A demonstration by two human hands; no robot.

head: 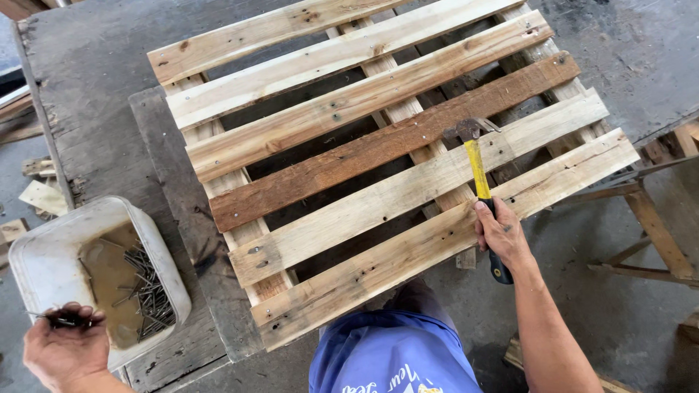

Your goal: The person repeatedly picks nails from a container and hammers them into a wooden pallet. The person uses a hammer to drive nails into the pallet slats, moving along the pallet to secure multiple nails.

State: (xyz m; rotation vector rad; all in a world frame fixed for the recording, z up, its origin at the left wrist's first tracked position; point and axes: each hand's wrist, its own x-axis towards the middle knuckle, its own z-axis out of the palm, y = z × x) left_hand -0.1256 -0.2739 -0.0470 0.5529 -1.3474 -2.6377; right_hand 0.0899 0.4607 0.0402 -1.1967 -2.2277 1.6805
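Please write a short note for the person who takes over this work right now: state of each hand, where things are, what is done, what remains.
Right hand: grips the yellow-handled hammer, head resting on the pallet.
Left hand: holds a few nails over the white tub of nails, left of the pallet.
Done: all slats lie on the runners; nail heads show at the left ends.
Left: probably nailing near the hammer; missing nails cannot be judged from here.

A weathered grey wooden desk (87,80) stood on a stained concrete floor (626,320) in flat daylight, a timber trestle (655,225) at its right and offcuts of wood (40,193) scattered along its left
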